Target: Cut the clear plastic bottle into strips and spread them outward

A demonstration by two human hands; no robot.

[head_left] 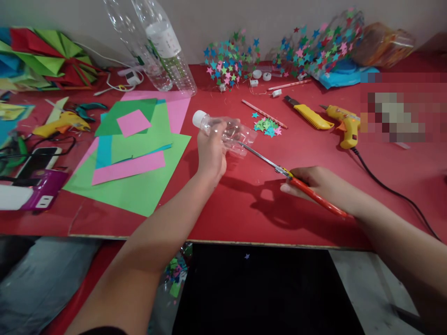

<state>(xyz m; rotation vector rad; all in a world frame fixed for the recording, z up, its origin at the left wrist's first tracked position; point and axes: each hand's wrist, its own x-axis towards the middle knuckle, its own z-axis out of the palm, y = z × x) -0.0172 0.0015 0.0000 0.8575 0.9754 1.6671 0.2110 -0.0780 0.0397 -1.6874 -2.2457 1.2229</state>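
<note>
My left hand (210,151) is wrapped round a small clear plastic bottle (234,132) with a white cap, held on its side above the red table (265,209). My right hand (319,186) grips red-handled scissors (279,170); their blades reach up-left and meet the bottle's open bottom end. A small heap of paper stars (267,125) lies just beyond the bottle.
Green, pink and blue paper sheets (132,153) lie left. Two tall clear bottles (157,46) stand at the back. A yellow utility knife (309,115), a yellow glue gun (344,123) with black cord, pencils (264,113) and star-covered bottles (232,60) sit at the right and back.
</note>
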